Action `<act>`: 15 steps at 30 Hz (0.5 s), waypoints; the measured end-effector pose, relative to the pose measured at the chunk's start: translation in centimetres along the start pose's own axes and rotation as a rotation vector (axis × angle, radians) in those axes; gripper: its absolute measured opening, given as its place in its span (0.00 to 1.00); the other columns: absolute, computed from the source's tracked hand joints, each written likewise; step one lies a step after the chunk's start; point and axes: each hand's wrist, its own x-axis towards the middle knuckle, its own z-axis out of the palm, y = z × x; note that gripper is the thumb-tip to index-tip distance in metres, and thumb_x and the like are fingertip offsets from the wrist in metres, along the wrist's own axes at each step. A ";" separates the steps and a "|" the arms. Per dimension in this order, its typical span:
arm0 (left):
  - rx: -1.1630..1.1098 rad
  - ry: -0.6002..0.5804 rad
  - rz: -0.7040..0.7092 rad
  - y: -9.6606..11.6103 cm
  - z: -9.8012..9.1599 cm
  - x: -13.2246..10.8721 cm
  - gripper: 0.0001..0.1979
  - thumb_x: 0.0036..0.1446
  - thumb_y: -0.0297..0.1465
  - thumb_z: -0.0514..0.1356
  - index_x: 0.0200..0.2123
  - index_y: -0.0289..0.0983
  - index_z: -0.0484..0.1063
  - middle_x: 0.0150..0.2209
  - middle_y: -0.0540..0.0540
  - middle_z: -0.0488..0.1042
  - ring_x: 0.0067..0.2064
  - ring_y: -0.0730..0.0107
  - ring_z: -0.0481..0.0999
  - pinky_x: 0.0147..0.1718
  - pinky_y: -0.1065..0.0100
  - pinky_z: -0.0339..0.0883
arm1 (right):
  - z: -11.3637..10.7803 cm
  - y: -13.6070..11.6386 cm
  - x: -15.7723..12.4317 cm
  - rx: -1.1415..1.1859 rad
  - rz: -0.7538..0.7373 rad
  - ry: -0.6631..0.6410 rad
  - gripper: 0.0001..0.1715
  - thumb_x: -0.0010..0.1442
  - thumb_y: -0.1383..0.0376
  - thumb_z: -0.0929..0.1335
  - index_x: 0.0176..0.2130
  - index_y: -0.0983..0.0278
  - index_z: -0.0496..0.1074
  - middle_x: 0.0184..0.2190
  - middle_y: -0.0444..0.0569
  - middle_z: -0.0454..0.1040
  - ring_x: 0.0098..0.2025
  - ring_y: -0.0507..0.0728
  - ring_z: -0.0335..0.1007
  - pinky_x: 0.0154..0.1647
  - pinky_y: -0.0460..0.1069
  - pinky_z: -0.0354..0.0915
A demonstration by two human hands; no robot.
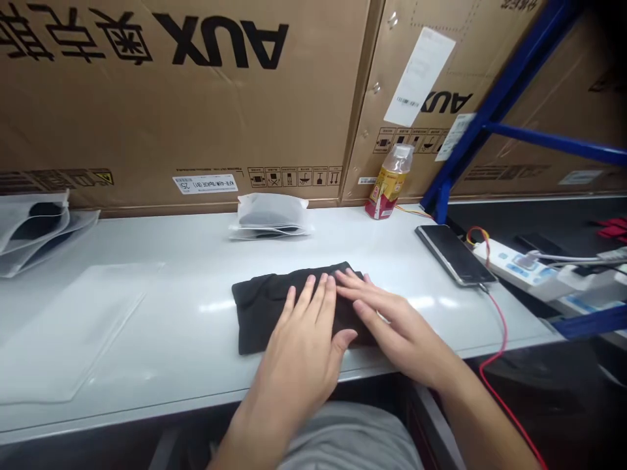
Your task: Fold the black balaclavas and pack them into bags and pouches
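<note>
A folded piece of black cloth (259, 320) lies flat near the front edge of the white table (186, 339). On its middle my left hand (308, 333) rests palm down, fingers stretched out and thumb apart. My right hand (386, 320) lies on the cloth's right part, also flat, with its fingertips close to those of the left. Both hands cover much of the cloth, so its right end is partly hidden. What kind of garment it is, I cannot tell.
Frosted plastic bags lie about: one flat (68, 333), a packed stack (272, 215) at the back, and more (39, 228) at left. Rightward are a drink bottle (389, 183), a phone (455, 254) on a red cable (502, 326), and a power strip (519, 264). Cardboard boxes (196, 117) stand behind.
</note>
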 end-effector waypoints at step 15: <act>0.026 -0.018 0.006 -1.9 0.6 -0.8 0.27 0.76 0.35 0.45 0.74 0.35 0.56 0.75 0.45 0.55 0.75 0.51 0.56 0.70 0.42 0.58 | 1.5 0.8 -1.0 -0.392 0.134 -0.005 0.36 0.75 0.54 0.61 0.74 0.68 0.56 0.74 0.59 0.56 0.76 0.70 0.50 0.72 0.70 0.58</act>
